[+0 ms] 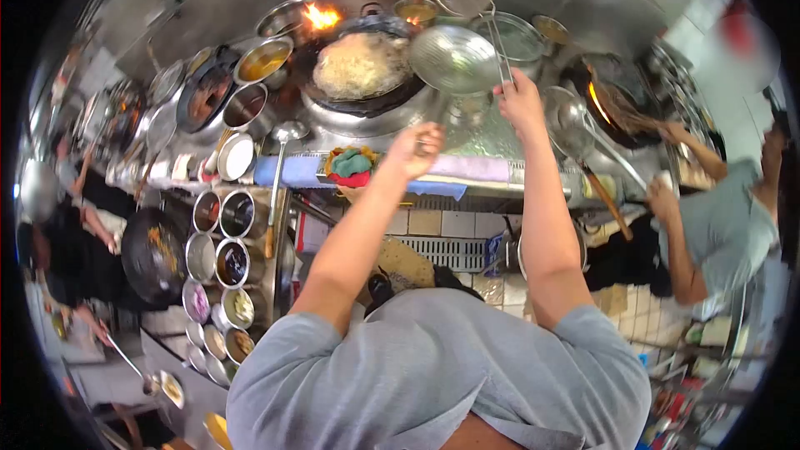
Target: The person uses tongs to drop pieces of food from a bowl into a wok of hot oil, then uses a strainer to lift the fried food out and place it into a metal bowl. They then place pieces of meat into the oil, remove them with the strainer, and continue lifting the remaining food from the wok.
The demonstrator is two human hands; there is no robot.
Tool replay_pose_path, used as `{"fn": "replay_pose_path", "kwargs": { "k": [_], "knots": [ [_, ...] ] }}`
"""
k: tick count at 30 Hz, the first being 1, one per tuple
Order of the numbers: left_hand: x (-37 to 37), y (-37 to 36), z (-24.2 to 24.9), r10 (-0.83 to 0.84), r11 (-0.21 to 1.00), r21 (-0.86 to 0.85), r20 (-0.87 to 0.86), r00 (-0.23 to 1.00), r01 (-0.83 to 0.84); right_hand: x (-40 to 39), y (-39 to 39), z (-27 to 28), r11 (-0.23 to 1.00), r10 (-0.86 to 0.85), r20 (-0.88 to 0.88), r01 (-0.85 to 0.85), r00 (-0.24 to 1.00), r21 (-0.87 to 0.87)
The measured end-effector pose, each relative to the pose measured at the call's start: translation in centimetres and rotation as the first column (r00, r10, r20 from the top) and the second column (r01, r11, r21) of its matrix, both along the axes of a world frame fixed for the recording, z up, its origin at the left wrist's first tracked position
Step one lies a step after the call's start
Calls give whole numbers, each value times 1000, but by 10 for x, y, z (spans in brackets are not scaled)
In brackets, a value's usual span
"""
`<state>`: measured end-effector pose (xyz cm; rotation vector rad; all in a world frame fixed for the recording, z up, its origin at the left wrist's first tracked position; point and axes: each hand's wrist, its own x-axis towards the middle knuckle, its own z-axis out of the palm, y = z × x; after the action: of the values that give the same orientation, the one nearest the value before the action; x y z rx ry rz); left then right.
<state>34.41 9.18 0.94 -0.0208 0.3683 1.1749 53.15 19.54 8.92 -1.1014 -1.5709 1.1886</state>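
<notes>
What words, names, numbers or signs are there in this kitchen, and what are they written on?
There are none that I can read.
The big black wok with pale, foamy food, the round metal tubs by the counter and the folded lilac cloth show no writing I can make out.
The round red shape at the upper right is too blurred to read.

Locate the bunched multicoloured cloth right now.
In the head view, the cloth sits at the front edge of the counter, left of the left hand, on the near side of the wok.
</notes>
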Motion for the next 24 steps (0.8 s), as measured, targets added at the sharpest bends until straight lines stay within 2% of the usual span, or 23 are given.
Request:
{"fn": "replay_pose_path", "kwargs": {
  "k": [1,2,3,5,6,7,10,13,15,16,17,18,20,21,22,23,24],
  "knots": [
    [18,13,-19,15,1000,-8,28,999,-15,0,4,-3,999,-8,22,7,1000,42],
    [36,24,-31,53,998,-20,-51,997,-54,1,5,-4,999,34,29,-35,999,42],
    [47,31,-48,26,1000,2,10,1000,-26,1,8,-3,996,72,83,-76,994,37],
    [69,40,-74,73,997,-32,-28,997,-74,-4,19,-5,990,132,137,-137,982,27],
    [78,42,-81,81,991,-101,-57,995,-86,-11,22,-11,983,163,161,-173,973,53],
    [83,45,-93,86,984,-158,6,996,-84,-20,27,-16,975,189,183,-206,965,81],
    [94,48,-116,165,981,-107,1,986,-164,-66,43,-32,970,199,175,-219,964,106],
    [103,47,-128,225,954,-181,-94,970,-239,-122,51,-39,949,162,263,-223,951,222],
    [110,39,-137,161,933,-265,-299,941,-243,-150,60,-53,945,215,304,-276,928,176],
    [108,31,-161,9,960,-258,-354,935,-107,-163,83,-88,849,151,491,-367,858,379],
    [110,8,-151,-99,961,-271,-509,855,-50,-172,99,-104,691,37,626,-472,779,548],
    [112,-23,-134,-202,954,-300,-646,736,-2,-169,109,-89,710,143,804,-626,577,322],
    [111,-92,-106,-274,961,-236,-766,581,143,-143,97,-33,848,411,646,-529,644,-12],
    [108,-130,-92,-278,959,-249,-755,593,133,-129,90,-3,874,470,541,-454,697,-174],
    [107,-164,-85,-275,958,-262,-739,615,113,-130,109,-18,732,381,717,-664,583,152],
    [101,-190,-98,-214,965,-259,-736,643,24,-129,130,-34,462,116,807,-751,579,472],
    [94,-224,-122,-187,966,-256,-778,599,-31,-132,95,-13,527,28,820,-705,572,474]
  ]
}}
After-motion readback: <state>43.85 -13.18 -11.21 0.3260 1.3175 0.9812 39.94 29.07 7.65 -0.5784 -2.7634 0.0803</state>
